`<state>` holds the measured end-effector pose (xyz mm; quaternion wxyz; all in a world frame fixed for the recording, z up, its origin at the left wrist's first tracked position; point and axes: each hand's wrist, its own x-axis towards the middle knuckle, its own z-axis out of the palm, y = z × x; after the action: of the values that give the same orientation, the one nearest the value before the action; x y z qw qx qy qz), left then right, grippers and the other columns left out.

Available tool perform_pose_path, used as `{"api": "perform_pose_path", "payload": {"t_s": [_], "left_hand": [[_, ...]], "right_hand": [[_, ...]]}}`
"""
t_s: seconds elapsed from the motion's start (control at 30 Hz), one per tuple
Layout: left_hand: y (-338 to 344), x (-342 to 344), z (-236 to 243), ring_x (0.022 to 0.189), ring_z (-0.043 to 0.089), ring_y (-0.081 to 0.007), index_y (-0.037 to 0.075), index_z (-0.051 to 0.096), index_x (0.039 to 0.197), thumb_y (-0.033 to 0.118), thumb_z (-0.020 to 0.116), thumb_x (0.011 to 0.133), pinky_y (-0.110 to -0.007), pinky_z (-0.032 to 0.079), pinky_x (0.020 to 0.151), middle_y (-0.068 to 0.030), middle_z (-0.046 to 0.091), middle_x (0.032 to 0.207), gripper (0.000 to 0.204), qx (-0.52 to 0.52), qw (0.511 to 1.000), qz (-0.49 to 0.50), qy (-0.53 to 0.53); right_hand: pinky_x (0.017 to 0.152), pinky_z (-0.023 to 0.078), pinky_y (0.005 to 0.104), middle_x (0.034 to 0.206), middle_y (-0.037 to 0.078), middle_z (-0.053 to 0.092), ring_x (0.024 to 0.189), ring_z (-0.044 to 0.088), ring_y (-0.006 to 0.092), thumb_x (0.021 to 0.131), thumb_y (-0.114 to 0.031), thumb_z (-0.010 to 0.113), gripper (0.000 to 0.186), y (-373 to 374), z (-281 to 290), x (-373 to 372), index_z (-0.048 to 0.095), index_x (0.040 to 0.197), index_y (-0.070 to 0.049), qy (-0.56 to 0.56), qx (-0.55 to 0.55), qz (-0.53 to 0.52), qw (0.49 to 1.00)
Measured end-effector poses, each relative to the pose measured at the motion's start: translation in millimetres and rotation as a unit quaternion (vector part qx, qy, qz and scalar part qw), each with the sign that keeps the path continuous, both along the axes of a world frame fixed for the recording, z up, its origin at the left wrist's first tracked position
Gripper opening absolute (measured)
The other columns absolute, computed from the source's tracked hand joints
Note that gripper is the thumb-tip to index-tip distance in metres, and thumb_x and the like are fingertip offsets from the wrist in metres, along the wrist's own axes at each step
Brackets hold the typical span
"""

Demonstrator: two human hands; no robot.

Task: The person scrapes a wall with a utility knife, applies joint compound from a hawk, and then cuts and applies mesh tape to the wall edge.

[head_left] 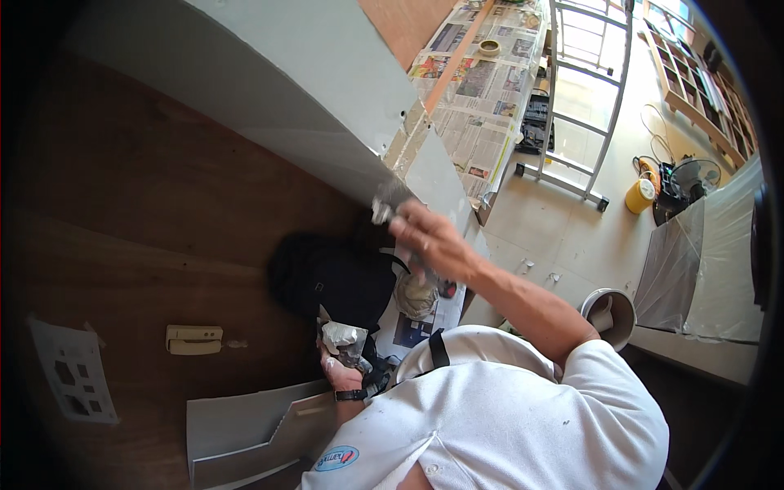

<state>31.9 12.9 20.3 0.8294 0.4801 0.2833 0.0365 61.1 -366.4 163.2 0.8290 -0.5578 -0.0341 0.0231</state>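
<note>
My right hand (431, 241) is raised at the middle, fingers closed round a putty knife (390, 200) that is smeared by motion. Its blade is at the lower end of a pale grey panel (327, 90), where a narrow strip of filler (408, 147) runs along the edge beside small dark holes. Lower down, close to my body, my left hand (341, 372) grips a flat metal blade (353, 354) loaded with a lump of white filler (341, 335). The grip under the blade is mostly hidden.
A black bag (327, 273) and a plastic-wrapped bundle (416, 296) lie below my right hand. Newspaper (482, 122) with a tape roll (489, 48) covers a surface ahead. Right stand a ladder (584, 122), yellow container (640, 196) and white bucket (627, 322). Loose boards (237, 420) lean lower left.
</note>
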Motion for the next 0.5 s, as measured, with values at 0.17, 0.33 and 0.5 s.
{"api": "perform_pose_path", "payload": {"t_s": [0.17, 0.33, 0.5], "left_hand": [[-10.5, 12.8, 12.9, 0.114, 0.063, -0.0279, 0.012, 0.06, 0.133, 0.049, 0.052, 0.101, -0.045, 0.052, 0.098, -0.0052, 0.064, 0.129, 0.049, -0.025, 0.999, -0.027, -0.03], [-1.4, 23.0, 2.6, 0.114, 0.063, -0.0277, 0.013, 0.061, 0.131, 0.048, 0.05, 0.102, -0.045, 0.053, 0.098, -0.0054, 0.065, 0.128, 0.047, -0.048, 0.998, -0.033, -0.037], [8.7, 11.1, -6.7, 0.112, 0.064, -0.0275, 0.012, 0.061, 0.131, 0.049, 0.051, 0.101, -0.045, 0.053, 0.098, -0.006, 0.066, 0.126, 0.049, -0.036, 0.998, -0.033, -0.045]], "right_hand": [[0.046, 0.048, 0.0267, 0.081, 0.005, 0.055, 0.053, 0.056, 0.0128, 0.107, -0.023, 0.049, 0.021, -14.1, -15.0, -10.5, 0.05, 0.118, -0.006, -0.009, 0.059, -0.105, 0.993], [0.053, 0.055, 0.0267, 0.095, 0.007, 0.058, 0.058, 0.06, 0.0137, 0.105, -0.015, 0.047, 0.034, -43.1, 13.4, 8.3, 0.044, 0.138, -0.005, -0.077, 0.013, -0.24, 0.968], [0.066, 0.057, 0.0331, 0.102, 0.013, 0.064, 0.086, 0.068, 0.0199, 0.1, -0.008, 0.054, 0.039, -76.1, 44.1, -1.6, 0.049, 0.138, -0.007, -0.137, -0.248, -0.249, 0.926]]}}
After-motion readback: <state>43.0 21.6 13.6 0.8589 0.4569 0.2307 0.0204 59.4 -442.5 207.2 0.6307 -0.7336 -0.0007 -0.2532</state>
